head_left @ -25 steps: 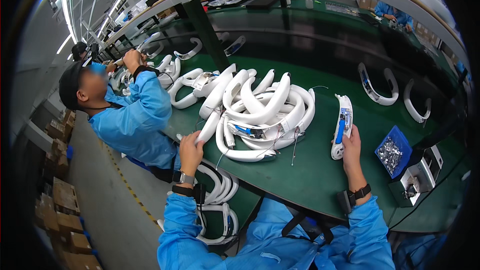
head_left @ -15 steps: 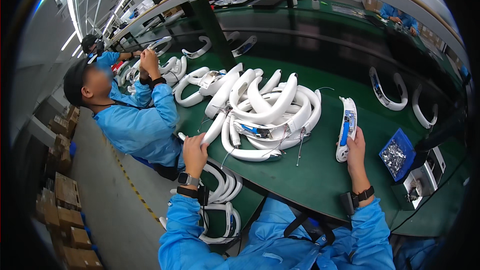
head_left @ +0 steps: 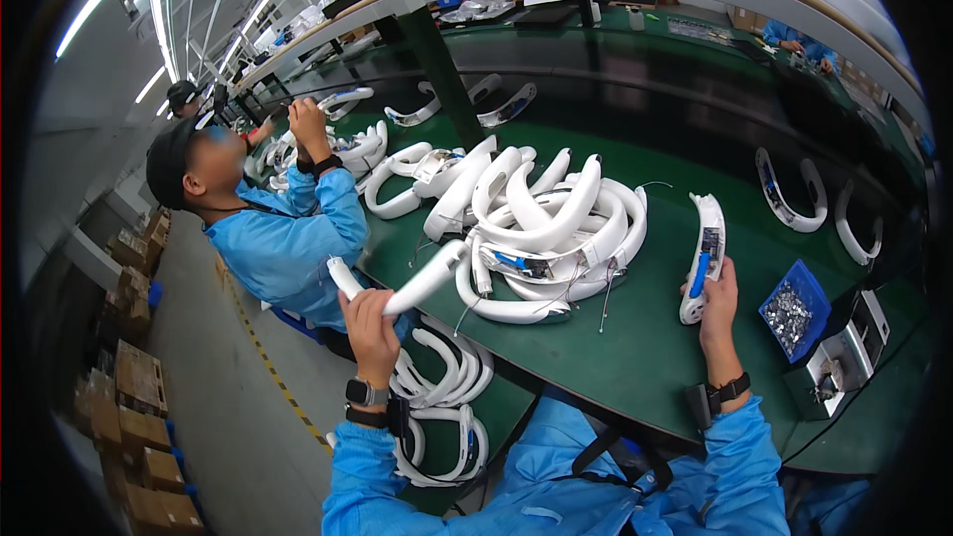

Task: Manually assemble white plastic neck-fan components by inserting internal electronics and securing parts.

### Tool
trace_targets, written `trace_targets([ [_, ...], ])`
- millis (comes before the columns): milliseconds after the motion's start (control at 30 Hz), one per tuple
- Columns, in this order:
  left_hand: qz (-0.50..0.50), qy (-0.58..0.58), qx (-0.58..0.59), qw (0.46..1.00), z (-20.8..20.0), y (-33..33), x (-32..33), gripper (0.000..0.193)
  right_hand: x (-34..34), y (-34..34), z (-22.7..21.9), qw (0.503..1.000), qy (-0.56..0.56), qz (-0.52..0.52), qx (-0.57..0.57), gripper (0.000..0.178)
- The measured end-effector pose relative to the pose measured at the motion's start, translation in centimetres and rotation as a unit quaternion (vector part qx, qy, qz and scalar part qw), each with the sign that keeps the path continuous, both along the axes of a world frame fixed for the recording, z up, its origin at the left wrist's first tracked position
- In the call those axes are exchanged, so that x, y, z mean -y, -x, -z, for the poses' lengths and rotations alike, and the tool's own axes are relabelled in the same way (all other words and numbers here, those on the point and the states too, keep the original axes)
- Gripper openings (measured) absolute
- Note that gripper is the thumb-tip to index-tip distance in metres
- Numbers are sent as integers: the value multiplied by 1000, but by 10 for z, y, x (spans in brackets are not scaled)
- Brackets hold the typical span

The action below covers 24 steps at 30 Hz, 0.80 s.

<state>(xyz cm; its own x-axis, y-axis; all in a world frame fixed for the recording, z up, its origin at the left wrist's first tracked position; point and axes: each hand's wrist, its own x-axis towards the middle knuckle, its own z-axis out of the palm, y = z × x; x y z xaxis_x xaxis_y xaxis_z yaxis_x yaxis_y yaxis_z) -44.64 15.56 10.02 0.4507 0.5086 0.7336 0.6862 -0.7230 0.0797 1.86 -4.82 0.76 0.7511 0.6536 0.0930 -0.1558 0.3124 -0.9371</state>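
Observation:
My left hand (head_left: 369,328) grips a white U-shaped neckband housing (head_left: 429,278) by its curve, past the table's left edge. One arm of this piece reaches to the pile; a thin wire pokes from its other end. The large pile of similar white housings (head_left: 541,213) lies just beyond, with loose wires trailing and some circuit boards showing. My right hand (head_left: 720,308) holds an opened white curved housing (head_left: 707,213) upright by its lower end. Inside it are a blue cylindrical part (head_left: 701,273) and a dark circuit board. The fingers behind this piece are partly hidden.
A blue bin of small metal parts (head_left: 789,318) stands at right beside a metal box (head_left: 839,367). More housings (head_left: 442,367) lie on a lower surface at left. A co-worker (head_left: 273,218) sits on the left, hands raised. A green post (head_left: 442,74) rises behind the pile.
My left hand has lifted the white housing away from the pile's left side, so more of it shows. My right hand keeps its hold. The whole view has shifted slightly.

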Motion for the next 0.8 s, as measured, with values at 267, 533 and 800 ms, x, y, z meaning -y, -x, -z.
trace_targets([
  [267, 346, -4, -119, 931, -61, -125, 79, 37, 25, 69, -94, 977, -18, -191, -90, 34],
  [533, 574, 387, -6, 721, -27, -252, 121, 47, 59, 81, -72, 981, -75, -113, -137, 47],
  [800, 445, 716, 255, 473, -29, -318, 184, 69, 111, 67, -93, 994, 5, -26, 104, 54],
])
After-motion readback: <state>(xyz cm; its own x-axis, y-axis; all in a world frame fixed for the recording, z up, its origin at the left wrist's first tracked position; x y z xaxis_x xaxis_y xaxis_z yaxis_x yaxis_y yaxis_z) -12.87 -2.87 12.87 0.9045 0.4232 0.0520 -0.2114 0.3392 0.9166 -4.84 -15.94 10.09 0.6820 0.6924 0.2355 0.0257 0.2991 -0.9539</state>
